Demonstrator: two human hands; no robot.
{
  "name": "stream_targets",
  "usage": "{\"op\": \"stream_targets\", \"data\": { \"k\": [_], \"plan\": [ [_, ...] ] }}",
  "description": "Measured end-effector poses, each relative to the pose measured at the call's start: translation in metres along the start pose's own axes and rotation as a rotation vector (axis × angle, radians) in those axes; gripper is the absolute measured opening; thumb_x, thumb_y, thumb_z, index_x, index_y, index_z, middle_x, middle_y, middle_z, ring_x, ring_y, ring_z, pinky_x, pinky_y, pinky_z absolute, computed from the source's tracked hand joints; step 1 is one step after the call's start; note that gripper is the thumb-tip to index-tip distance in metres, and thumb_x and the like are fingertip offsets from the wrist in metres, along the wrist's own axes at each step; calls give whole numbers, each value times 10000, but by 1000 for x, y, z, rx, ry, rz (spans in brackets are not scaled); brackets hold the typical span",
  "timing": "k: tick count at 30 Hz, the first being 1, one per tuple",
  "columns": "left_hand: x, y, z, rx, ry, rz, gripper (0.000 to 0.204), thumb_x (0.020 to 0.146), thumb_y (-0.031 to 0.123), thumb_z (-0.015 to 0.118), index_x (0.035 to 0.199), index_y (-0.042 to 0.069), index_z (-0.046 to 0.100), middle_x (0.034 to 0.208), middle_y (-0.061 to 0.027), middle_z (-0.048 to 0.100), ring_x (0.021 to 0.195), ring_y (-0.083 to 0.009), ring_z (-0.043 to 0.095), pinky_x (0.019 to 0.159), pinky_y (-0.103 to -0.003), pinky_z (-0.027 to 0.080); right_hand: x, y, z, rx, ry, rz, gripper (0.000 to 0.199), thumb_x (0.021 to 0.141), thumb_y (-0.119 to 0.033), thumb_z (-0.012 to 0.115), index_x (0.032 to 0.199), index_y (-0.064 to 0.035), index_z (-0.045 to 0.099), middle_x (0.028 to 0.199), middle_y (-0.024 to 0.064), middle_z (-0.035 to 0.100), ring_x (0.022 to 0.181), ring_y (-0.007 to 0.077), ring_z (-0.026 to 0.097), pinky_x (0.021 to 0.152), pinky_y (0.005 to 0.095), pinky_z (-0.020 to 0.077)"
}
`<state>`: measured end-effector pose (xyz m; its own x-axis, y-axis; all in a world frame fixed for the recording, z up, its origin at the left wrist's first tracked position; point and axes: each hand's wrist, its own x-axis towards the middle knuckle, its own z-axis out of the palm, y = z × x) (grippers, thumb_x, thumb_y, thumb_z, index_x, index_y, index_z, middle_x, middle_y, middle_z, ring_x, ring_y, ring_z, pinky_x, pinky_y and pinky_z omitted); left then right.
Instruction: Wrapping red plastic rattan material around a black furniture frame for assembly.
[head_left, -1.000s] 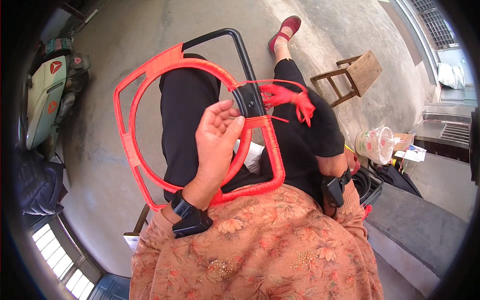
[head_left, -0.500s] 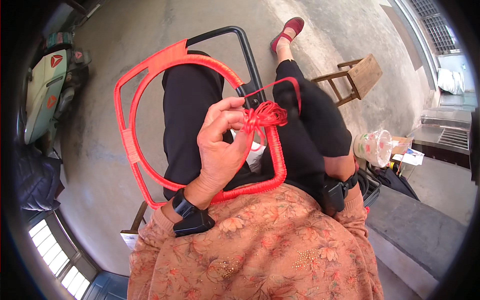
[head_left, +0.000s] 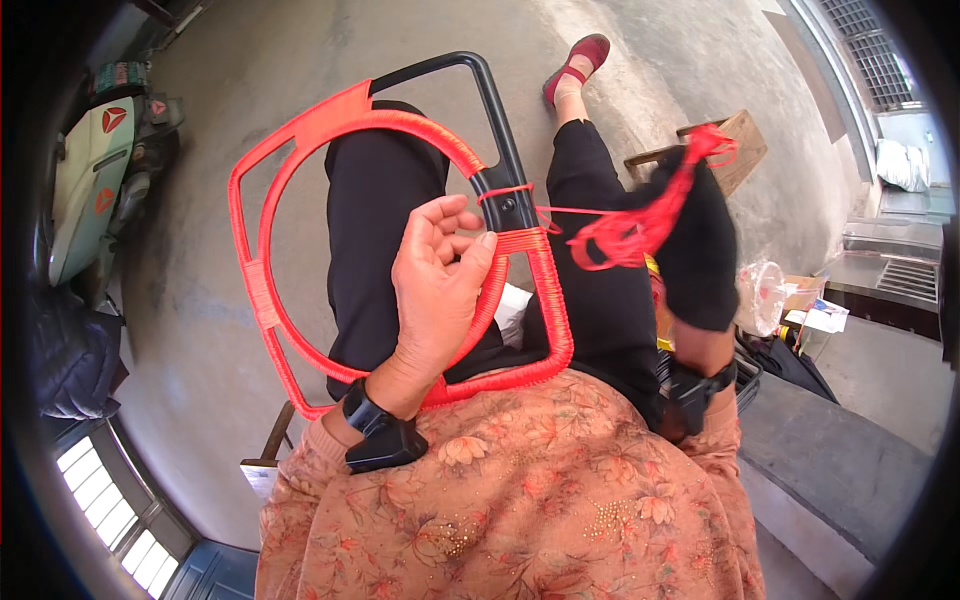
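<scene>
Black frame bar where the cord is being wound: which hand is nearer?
Left. The left hand grips the red-wrapped hoop right beside the black frame bar; the right hand, in a black glove, pulls the red cord off to the side.

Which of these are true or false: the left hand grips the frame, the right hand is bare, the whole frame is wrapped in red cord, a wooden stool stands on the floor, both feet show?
1. The left hand grips the frame. True.
2. The right hand is bare. False: it wears a dark glove and pulls a bundle of red cord away to the right.
3. The whole frame is wrapped in red cord. False: its top right corner is bare black tube.
4. A wooden stool stands on the floor. True.
5. Both feet show. False: only one foot, in a red shoe, can be seen.
</scene>
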<state>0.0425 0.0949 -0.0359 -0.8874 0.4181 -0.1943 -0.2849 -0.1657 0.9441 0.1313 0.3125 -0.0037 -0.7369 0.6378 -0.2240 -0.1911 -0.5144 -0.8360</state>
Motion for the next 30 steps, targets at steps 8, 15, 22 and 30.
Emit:
{"op": "stream_targets", "data": {
  "k": [8,15,22,30],
  "plan": [
    [1,-3,-3,-206,-129,-250,272,914,110,591,1133,3,471,880,-76,630,684,-140,641,557,-234,523,28,-50,-121,130,-32,11,311,952,-210,517,1172,9,509,701,-33,401,533,63,361,502,211,319],
    [2,-2,-3,-188,-124,-321,147,922,95,573,1038,29,512,815,-68,644,651,-147,653,539,-235,527,-5,44,4,-657,-380,203,255,879,-250,614,976,-17,654,748,-10,591,670,45,533,569,238,431],
    [1,-6,-3,-194,-163,-326,108,921,122,584,972,49,524,834,-87,659,616,-155,654,528,-248,534,-22,38,13,-703,-270,272,236,870,-257,632,865,-22,659,657,-2,584,602,70,532,562,248,433],
    [7,12,-7,-334,-142,-453,128,941,176,548,887,61,538,821,-109,669,634,-178,661,510,-274,545,-3,13,-53,-291,-214,237,303,933,-281,539,1109,-39,583,686,-40,505,560,43,451,504,195,339]
  ]
}}
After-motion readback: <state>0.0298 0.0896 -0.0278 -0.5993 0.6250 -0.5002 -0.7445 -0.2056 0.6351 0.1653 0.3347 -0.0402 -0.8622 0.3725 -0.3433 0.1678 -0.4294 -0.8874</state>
